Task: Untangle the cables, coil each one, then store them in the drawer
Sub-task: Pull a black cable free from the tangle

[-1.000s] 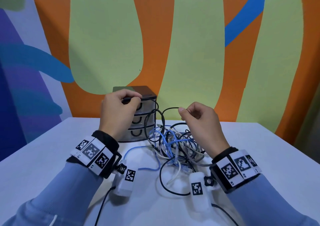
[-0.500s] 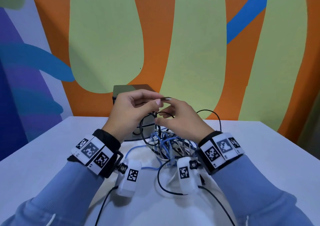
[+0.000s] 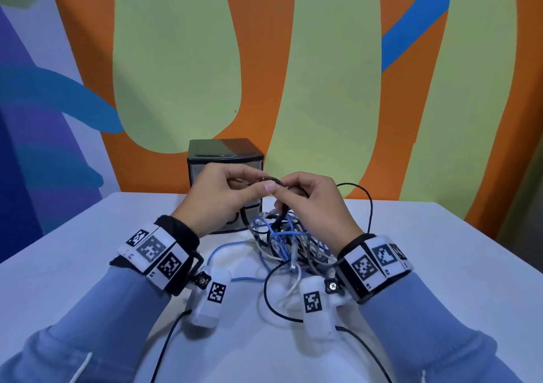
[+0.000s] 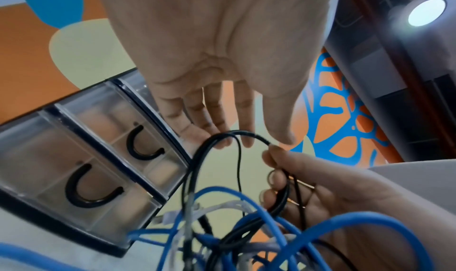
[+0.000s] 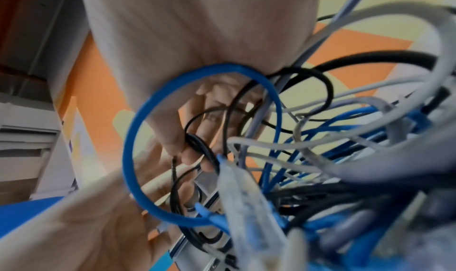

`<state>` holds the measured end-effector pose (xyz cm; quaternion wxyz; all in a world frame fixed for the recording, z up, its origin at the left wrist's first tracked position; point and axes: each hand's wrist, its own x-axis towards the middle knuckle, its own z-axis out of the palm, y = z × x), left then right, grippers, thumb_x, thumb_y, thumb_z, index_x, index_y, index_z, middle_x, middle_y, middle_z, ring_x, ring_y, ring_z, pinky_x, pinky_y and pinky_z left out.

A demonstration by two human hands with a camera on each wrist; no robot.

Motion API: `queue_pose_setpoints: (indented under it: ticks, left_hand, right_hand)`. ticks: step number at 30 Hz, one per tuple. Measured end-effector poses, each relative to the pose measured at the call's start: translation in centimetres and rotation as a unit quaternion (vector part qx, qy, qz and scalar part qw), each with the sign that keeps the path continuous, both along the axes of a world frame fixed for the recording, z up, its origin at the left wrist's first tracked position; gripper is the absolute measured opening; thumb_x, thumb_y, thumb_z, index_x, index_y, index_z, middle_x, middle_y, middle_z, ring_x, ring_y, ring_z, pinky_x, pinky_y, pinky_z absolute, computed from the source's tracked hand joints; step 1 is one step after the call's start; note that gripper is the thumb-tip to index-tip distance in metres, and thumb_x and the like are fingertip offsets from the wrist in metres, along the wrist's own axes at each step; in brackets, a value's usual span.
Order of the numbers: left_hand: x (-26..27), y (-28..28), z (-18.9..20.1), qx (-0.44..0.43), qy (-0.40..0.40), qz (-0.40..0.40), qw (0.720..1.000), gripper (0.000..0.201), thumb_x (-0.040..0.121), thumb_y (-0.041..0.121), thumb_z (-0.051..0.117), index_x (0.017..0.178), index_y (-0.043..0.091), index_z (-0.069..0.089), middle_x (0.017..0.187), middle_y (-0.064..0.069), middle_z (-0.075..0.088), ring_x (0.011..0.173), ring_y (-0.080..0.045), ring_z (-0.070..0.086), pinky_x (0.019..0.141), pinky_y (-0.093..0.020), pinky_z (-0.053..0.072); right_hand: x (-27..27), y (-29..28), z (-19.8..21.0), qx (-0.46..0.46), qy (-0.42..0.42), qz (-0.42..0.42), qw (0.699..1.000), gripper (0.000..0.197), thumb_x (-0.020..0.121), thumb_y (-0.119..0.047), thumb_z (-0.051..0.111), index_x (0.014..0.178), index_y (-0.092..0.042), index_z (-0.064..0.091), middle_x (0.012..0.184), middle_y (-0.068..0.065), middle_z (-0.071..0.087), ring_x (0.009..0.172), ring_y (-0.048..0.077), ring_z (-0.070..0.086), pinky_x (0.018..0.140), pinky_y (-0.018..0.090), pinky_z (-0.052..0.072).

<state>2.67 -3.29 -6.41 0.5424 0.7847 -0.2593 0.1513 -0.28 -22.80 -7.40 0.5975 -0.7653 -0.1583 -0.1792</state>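
Black cable (image 3: pixel 271 179) is pinched between both hands above the tangle (image 3: pixel 289 240).

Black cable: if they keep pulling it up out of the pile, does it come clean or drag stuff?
Probably floppy: the black cable bends in loose loops between the left hand and right hand. Likely drags: it runs down into the tangle among blue and white cables. Looks thin and light, so the pile may lift with it.
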Motion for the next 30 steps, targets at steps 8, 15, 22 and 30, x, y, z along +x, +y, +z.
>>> queue_pose_setpoints:
  ticks: [8,15,22,30]
  left_hand:
    - [0.2,0.1,-0.1,0.068,-0.089,0.119,0.987,0.01,0.087,0.018,0.088,0.097,0.02,0.086,0.083,0.011,0.08,0.076,-0.003,0.073,0.071,-0.019,0.056]
    - [0.4,1.1,0.7,-0.165,-0.028,0.139,0.976,0.009,0.1,0.018,0.074,0.099,0.009,0.073,0.08,0.004,0.069,0.066,-0.011,0.06,0.068,-0.027,0.051]
    - [-1.0,0.9,1.8,-0.383,0.148,-0.05,0.911,0.017,0.103,0.005,0.055,0.087,0.009,0.061,0.098,-0.024,0.073,0.083,-0.029,0.072,0.078,-0.03,0.063]
    - [-0.4,1.0,1.2,-0.233,0.119,0.042,0.964,0.031,0.095,0.027,0.078,0.076,0.007,0.063,0.082,-0.012,0.071,0.065,-0.019,0.06,0.061,-0.021,0.054]
  right_hand:
    - [0.3,-0.5,0.1,0.068,0.024,-0.054,0.996,0.021,0.1,-0.02,0.072,0.098,0.0,0.069,0.068,0.012,0.071,0.064,0.028,0.068,0.081,0.062,0.059]
    - [1.0,-2.3,0.4,0.158,0.036,-0.125,0.979,0.012,0.105,-0.017,0.06,0.094,-0.015,0.058,0.062,0.007,0.069,0.066,0.03,0.072,0.086,0.05,0.062]
    - [0.5,-3.4,1.0,0.26,0.036,-0.109,0.959,0.007,0.107,-0.019,0.059,0.1,-0.016,0.058,0.077,0.009,0.076,0.069,0.024,0.073,0.058,0.025,0.055]
    - [0.2,-3.4,1.5,0.253,0.036,-0.083,0.963,0.017,0.106,-0.029,0.063,0.113,-0.013,0.061,0.092,0.02,0.079,0.068,0.025,0.073,0.059,0.032,0.059]
